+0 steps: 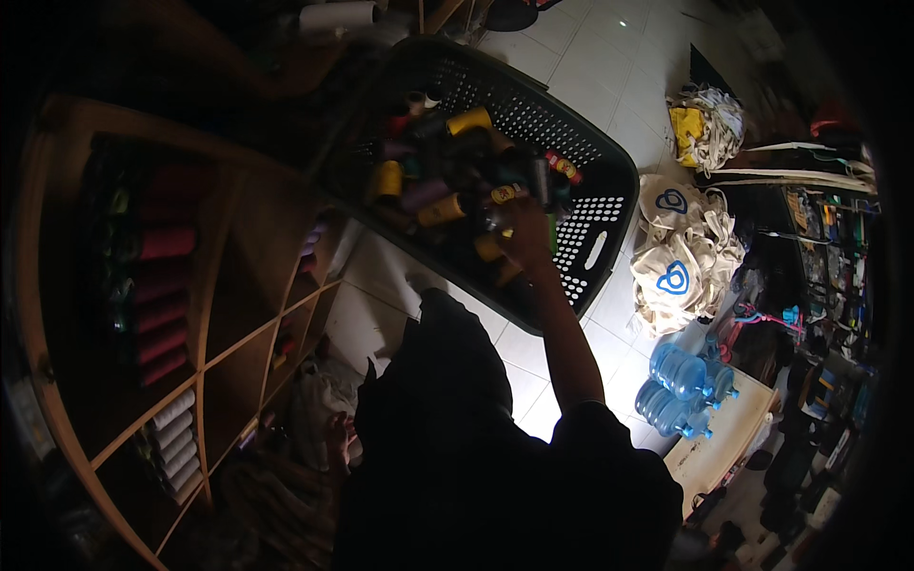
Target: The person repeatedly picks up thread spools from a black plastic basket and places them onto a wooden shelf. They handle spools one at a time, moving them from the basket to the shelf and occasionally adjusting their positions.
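Note:
A dark perforated plastic basket (595, 176) holds a jumble of thread spools, among them a yellow spool (468, 121), another yellow spool (388, 178) and an orange-yellow spool (440, 210). My right hand (526, 238) reaches into the basket's near right part, among the spools. Its fingertips are in shadow, so whether they grip a spool does not show. Just beyond the fingers lies a spool with a yellow label (505, 193). My left hand (340, 440) hangs low beside my body in dim light, its fingers apart and nothing visible in them.
Wooden shelving (219, 276) on the left holds red thread spools (164, 285) and white spools (176, 443). To the right, a pile of cream cloth bags (690, 247) lies on the tiled floor (533, 381). Several blue water jugs (676, 381) are nearer me.

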### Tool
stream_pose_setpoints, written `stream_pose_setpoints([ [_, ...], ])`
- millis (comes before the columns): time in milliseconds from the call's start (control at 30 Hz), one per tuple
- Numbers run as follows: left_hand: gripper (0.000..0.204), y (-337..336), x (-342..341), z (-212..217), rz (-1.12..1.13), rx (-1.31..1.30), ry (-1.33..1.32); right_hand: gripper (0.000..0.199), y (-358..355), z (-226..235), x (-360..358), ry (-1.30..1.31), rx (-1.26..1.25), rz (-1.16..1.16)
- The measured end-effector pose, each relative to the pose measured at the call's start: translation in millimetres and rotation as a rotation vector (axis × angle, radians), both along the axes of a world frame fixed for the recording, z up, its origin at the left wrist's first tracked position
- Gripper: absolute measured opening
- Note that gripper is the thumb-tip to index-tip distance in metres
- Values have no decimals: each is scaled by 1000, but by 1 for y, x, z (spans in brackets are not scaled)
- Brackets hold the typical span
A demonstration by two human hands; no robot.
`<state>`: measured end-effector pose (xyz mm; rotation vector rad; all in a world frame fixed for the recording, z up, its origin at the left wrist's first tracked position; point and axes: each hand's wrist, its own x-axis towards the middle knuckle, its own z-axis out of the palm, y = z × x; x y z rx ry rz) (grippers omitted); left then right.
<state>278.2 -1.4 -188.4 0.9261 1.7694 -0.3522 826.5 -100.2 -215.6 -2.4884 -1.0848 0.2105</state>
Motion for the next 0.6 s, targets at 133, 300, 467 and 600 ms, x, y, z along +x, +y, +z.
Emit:
stream_pose_setpoints([
  [133, 37, -13, -14, 0, -113, 132, -200, 60, -6, -24, 12, -15, -344, -111],
  [300, 35, 17, 6, -15, 26, 41, -38, 85, 91, -58, 7, -89, -314, 172],
  [467, 32, 21, -24, -45, 159, 172, -255, 89, 158, -74, -2, 25, -400, 137],
  [600, 36, 63, 21, -29, -44, 336, -350, 77, 147, -74, 9, 78, -331, 156],
])
